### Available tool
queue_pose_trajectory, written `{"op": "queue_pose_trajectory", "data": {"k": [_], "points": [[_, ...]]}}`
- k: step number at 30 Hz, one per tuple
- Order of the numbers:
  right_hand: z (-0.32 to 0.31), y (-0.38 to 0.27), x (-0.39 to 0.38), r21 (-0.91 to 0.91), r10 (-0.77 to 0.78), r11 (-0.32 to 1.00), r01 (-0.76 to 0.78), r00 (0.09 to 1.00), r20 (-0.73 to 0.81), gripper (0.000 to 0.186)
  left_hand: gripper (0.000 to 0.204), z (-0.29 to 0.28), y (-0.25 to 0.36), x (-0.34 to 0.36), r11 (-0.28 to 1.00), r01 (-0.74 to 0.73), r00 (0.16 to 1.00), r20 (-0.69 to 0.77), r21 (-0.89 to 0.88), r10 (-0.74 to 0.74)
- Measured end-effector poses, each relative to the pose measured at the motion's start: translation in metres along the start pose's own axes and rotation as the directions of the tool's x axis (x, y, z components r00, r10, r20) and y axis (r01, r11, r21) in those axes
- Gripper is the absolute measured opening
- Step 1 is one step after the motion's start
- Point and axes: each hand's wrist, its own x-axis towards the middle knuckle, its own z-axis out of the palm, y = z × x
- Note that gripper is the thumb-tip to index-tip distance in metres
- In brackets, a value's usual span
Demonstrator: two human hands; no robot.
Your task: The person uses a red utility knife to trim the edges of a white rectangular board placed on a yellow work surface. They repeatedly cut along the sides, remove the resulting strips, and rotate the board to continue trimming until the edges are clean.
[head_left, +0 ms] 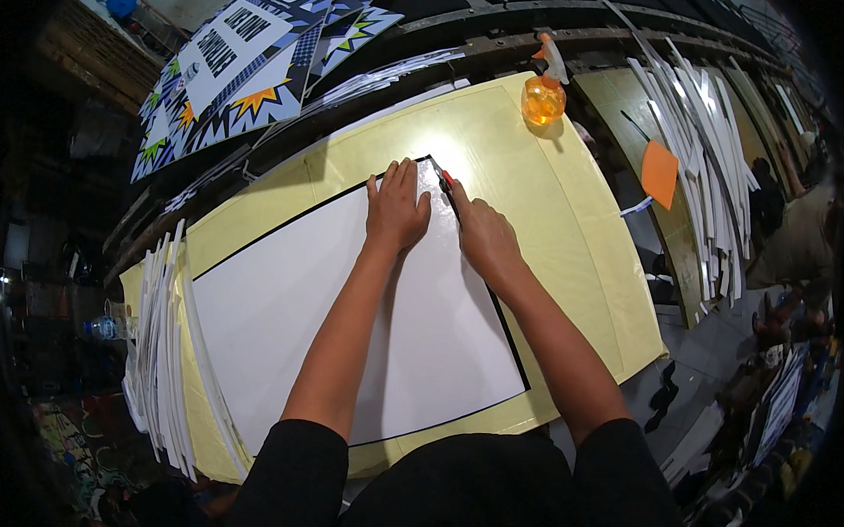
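Red tool [446, 179] partly hidden by right hand [488, 238]; printed boards [248, 67] cropped at top

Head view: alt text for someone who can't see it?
The left hand lies flat on a black-edged white sheet while the right hand holds a red tool near the sheet's far corner. The sheet and a spray bottle rest on a yellow table.

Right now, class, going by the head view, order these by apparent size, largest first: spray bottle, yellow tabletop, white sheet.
1. Yellow tabletop
2. White sheet, lying on it
3. Spray bottle, clearly smallest
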Motion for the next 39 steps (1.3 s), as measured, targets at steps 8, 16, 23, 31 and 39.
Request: {"op": "queue_pose_trajectory", "data": {"k": [8,16,23,31,39], "points": [[-0.009,-0.003,-0.02,-0.005,0.01,1.0,-0.01,1.0,0.022,0.059,0.061,0.0,-0.002,0.0,1.0,-0.03,0.999,-0.025,0.003,0.03],[-0.014,0.003,-0.081,-0.003,0.037,0.999,-0.037,0.996,0.081,0.062,0.058,0.001,-0.002,0.001,0.999,-0.048,0.998,-0.028,0.014,0.048],[-0.027,0.004,-0.141,0.015,0.08,0.996,-0.083,0.984,0.158,0.063,0.058,0.006,-0.012,-0.001,0.998,-0.051,0.997,-0.056,0.033,0.053],[-0.048,0.017,-0.293,-0.004,0.203,0.977,-0.211,0.936,0.288,0.066,0.057,0.018,-0.016,0.002,0.991,-0.116,0.988,-0.096,0.07,0.122],[-0.062,0.021,-0.42,-0.027,0.295,0.953,-0.301,0.908,0.296,0.064,0.054,0.019,-0.02,0.005,0.99,-0.094,0.993,-0.058,0.104,0.1]]}}
